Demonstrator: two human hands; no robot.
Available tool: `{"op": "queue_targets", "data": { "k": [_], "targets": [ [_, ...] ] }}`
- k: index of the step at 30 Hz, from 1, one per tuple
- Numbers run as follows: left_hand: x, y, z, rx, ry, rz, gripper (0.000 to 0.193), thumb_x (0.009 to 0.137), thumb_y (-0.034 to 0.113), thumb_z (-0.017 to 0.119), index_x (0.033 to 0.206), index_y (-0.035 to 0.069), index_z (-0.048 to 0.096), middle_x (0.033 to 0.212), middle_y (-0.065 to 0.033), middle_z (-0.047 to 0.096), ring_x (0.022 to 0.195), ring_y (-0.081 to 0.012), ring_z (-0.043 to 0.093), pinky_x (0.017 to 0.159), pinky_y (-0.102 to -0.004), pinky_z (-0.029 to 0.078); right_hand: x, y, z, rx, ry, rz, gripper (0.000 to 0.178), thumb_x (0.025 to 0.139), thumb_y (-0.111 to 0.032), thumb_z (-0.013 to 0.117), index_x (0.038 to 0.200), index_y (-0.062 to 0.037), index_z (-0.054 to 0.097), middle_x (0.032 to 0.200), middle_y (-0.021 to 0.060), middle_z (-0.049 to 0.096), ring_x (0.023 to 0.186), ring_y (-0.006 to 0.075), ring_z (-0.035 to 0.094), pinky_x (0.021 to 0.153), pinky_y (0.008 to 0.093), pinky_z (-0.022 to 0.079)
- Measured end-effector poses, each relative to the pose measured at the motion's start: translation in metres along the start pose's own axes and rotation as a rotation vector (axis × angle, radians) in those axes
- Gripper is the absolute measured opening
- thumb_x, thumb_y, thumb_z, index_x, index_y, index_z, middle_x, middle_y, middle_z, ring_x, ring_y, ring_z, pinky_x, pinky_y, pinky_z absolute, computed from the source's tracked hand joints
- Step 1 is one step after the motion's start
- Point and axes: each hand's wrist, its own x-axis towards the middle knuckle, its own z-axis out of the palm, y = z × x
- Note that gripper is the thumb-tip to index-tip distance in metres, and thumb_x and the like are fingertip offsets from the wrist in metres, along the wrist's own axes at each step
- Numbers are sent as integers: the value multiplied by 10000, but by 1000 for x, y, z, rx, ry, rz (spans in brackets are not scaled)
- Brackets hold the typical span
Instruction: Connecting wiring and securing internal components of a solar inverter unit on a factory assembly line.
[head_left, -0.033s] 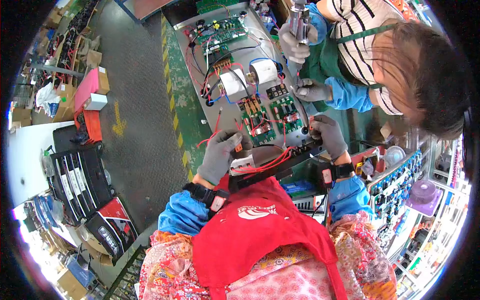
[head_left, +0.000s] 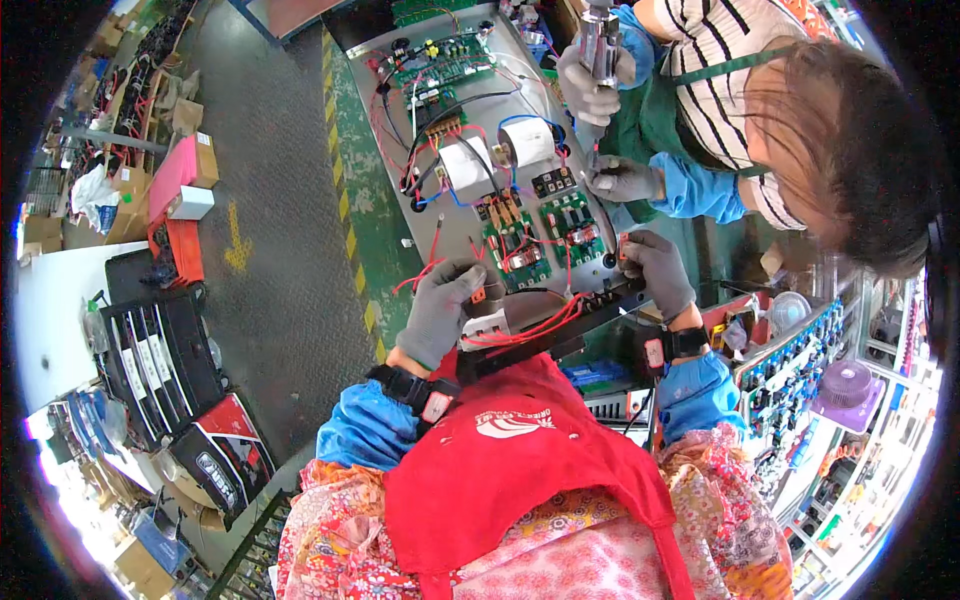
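Observation:
My left hand (head_left: pixel 442 308), in a grey glove, is closed on a small orange piece (head_left: pixel 478 295) at the near left corner of a metal chassis (head_left: pixel 455 250). Across from it, my gloved right hand (head_left: pixel 658 270) pinches another small orange piece (head_left: pixel 623 246) at the near right corner. Red wires (head_left: pixel 535 330) loop over the chassis's black near edge between my hands. Just beyond them sit two green circuit boards (head_left: pixel 515 245) with copper parts. White cylindrical capacitors (head_left: pixel 464 166) and a larger green board (head_left: pixel 440 62) lie farther back. Whether the orange pieces join the wires, I cannot tell.
At the right a co-worker's gloved hands (head_left: pixel 622 182) reach over the chassis, one holding a silver power tool (head_left: pixel 600 45). Parts racks (head_left: pixel 790 390) and a purple fan (head_left: pixel 846 384) stand to the right. A black-and-red panel (head_left: pixel 225 455) and cartons lie left.

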Motion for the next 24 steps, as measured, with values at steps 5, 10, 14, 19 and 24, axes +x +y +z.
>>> {"op": "queue_targets", "data": {
  "k": [5, 10, 14, 19, 24],
  "targets": [
    [15, -9, 7, -67, 6, -16, 194, 935, 89, 530, 1096, -16, 556, 1012, -120, 625, 868, -223, 647, 757, -361, 563, 21, 2, -8, -46, -24, -101, 267, 860, -172, 605, 1041, 20, 646, 796, 33, 632, 641, 94, 557, 590, 247, 468],
    [12, -11, 15, -92, -31, -41, 257, 863, 28, 469, 1095, -33, 560, 954, -129, 638, 848, -250, 649, 771, -376, 547, 35, -10, 7, -153, -105, -75, 264, 843, -165, 610, 1051, -8, 650, 762, 15, 607, 631, 88, 554, 577, 234, 469],
    [5, -6, 18, 25, 8, -21, 254, 866, 41, 477, 1097, -31, 551, 947, -132, 640, 847, -254, 652, 765, -377, 549, 84, 12, 8, -299, -165, -45, 236, 832, -145, 603, 1023, -25, 671, 753, 25, 640, 636, 142, 606, 587, 274, 488],
    [-5, -7, 11, -93, 39, 17, 179, 886, 40, 478, 1045, 11, 556, 946, -104, 626, 844, -217, 640, 710, -347, 560, 105, 15, 26, -694, -8, -305, 254, 788, -246, 607, 978, -108, 705, 889, 127, 693, 815, 320, 662, 722, 392, 523],
    [-9, -10, 0, -87, 58, 55, 172, 847, 47, 491, 1006, 21, 551, 905, -87, 616, 832, -211, 628, 709, -352, 544, 118, 21, 35, -778, 84, -229, 289, 784, -318, 621, 983, -127, 707, 921, 185, 678, 870, 349, 650, 779, 407, 510]
  ]
}}
